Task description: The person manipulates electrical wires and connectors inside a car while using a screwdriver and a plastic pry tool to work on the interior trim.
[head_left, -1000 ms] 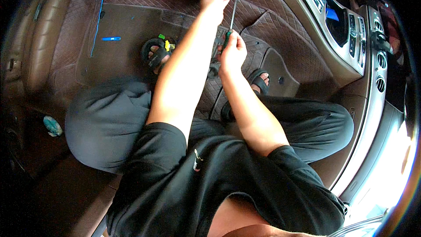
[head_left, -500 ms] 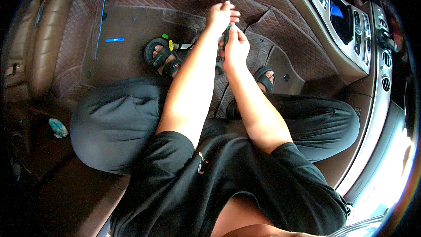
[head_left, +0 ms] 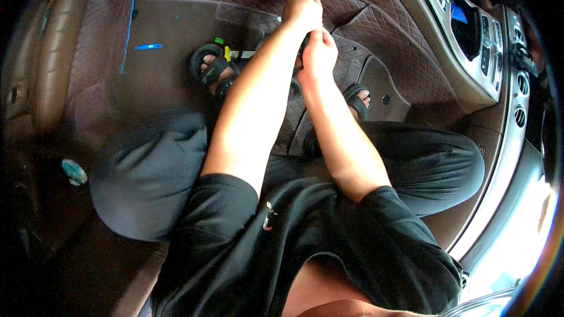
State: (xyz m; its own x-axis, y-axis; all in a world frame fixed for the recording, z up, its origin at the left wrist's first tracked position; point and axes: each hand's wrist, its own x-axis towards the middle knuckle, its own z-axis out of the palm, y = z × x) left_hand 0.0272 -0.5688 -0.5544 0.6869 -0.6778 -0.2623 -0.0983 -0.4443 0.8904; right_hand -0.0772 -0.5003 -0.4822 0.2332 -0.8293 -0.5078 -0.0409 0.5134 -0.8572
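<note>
My left hand [head_left: 302, 12] is closed, its fingers curled near the quilted brown floor mat's raised edge. Just below it, my right hand [head_left: 319, 56] is closed too, thumb and fingertips pinched together beside the left hand's heel. A dark thing shows in part between the hands, but its kind is hidden. Left of my forearms, next to the sandal [head_left: 212, 66] on my left foot, lie a yellow piece [head_left: 227, 53] with a pale flat bar and a small green piece [head_left: 219, 40].
A slim blue tool [head_left: 148, 46] and a long blue strip [head_left: 128, 29] lie on the floor mat [head_left: 170, 20] at left. The centre console [head_left: 470, 29] borders the right side. A crumpled teal-and-white thing [head_left: 74, 172] is by my left knee. A sandal [head_left: 356, 101] is on my right foot.
My left hand has moved slightly up, and its loosely spread fingers have curled in. My right hand has shifted a little up and right, still pinched. The view has tilted slightly.
</note>
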